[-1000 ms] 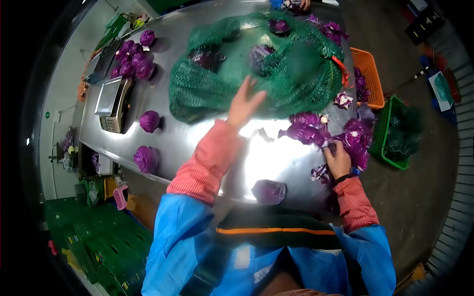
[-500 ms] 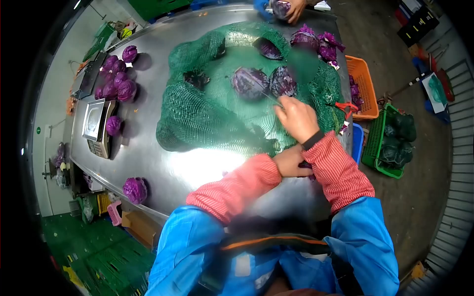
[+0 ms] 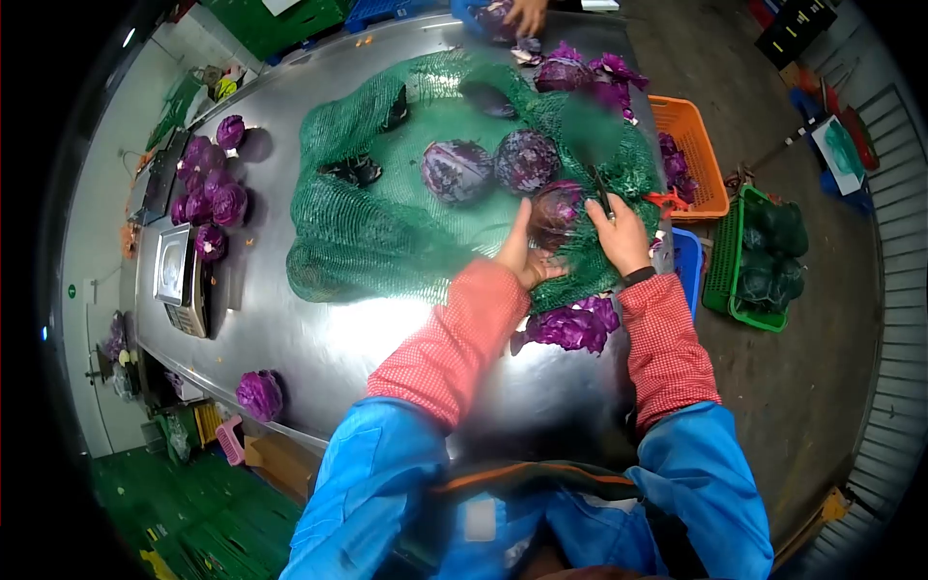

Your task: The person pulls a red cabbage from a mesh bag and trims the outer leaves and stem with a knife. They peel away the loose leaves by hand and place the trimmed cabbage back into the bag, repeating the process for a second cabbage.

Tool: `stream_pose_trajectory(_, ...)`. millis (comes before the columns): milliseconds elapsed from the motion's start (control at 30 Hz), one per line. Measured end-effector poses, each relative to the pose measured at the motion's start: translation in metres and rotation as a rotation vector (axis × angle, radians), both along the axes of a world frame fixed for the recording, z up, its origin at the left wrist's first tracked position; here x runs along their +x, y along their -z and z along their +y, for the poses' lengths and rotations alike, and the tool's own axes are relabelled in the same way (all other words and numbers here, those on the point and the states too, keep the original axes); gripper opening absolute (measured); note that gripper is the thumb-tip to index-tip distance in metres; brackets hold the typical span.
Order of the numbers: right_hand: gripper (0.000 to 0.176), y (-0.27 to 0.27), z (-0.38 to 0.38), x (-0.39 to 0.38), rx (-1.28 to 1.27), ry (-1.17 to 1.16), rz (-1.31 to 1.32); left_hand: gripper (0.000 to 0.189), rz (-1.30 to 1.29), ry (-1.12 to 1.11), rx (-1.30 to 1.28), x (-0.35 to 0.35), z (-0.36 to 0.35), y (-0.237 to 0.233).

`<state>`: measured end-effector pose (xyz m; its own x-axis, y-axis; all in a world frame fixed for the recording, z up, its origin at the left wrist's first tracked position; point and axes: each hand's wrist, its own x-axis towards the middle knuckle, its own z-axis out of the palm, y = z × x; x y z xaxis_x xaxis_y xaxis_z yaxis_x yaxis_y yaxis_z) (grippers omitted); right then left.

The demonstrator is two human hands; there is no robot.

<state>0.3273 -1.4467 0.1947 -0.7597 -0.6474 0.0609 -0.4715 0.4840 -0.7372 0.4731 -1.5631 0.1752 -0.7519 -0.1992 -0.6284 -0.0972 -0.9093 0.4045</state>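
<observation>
My left hand (image 3: pixel 527 259) cups a red cabbage (image 3: pixel 557 215) from its left and near side, thumb up along it and fingers beneath. In my right hand (image 3: pixel 622 237), just right of that cabbage, is a knife (image 3: pixel 600 186) with its dark, narrow length pointing away from me. The cabbage rests over a green mesh net (image 3: pixel 372 227) spread on the table. Two more red cabbages, one paler (image 3: pixel 457 172) and one darker (image 3: pixel 527 159), lie on the net beyond my hands. Loose purple leaves (image 3: pixel 572 327) lie close to my wrists.
Several trimmed cabbages (image 3: pixel 215 188) stand at the left of the metal table (image 3: pixel 329 362), by a scale (image 3: pixel 182 275). Another person's hand (image 3: pixel 528 15) is at the far edge. An orange basket (image 3: pixel 710 159), blue crate (image 3: pixel 687 266) and green crate (image 3: pixel 725 261) stand at the right.
My left hand has moved up from the table's near edge to the cabbage on the net. My right hand has shifted right with the knife. Purple leaves now show near my wrists.
</observation>
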Motion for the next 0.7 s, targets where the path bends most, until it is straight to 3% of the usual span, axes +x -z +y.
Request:
stream_pose_trajectory(33,0.043,-0.006,0.001,0.004,-0.066,-0.008,-0.087,0.096,0.025,-0.003,-0.026,0.002,0.002,-0.001)
stream_pose_trajectory(100,0.040,-0.011,0.010,0.016,-0.163,-0.079,-0.020,0.078,0.069,0.031,-0.011,0.017,-0.003,0.004)
stream_pose_trajectory(200,0.035,-0.033,0.034,0.056,-0.260,-0.175,0.062,0.083,0.201,-0.074,-0.147,0.065,0.014,-0.063)
stream_pose_trajectory(267,0.037,-0.057,0.052,0.091,-0.219,-0.230,0.022,0.057,0.321,0.062,-0.300,0.108,0.010,-0.064)
stream_pose_trajectory(300,0.039,-0.059,0.061,0.105,-0.194,-0.260,0.024,0.045,0.134,-0.028,-0.488,0.129,0.019,-0.071)
stream_pose_trajectory(333,0.040,-0.061,0.070,0.119,-0.168,-0.292,0.023,0.040,0.026,0.038,-0.569,0.150,0.016,-0.067)
stream_pose_trajectory(400,0.036,-0.065,0.083,0.137,-0.184,-0.199,0.027,0.057,-0.050,0.098,-1.280,0.182,0.026,-0.040)
stream_pose_trajectory(433,0.035,-0.061,0.089,0.140,-0.218,-0.134,0.058,0.082,-0.173,0.103,-1.085,0.190,0.040,-0.047)
stream_pose_trajectory(467,0.035,-0.060,0.094,0.142,-0.252,-0.068,0.092,0.091,-0.182,0.049,-0.962,0.190,0.057,-0.061)
stream_pose_trajectory(700,0.035,-0.125,0.126,0.135,-0.195,0.068,0.557,0.090,-0.181,0.162,-1.389,0.182,0.102,-0.062)
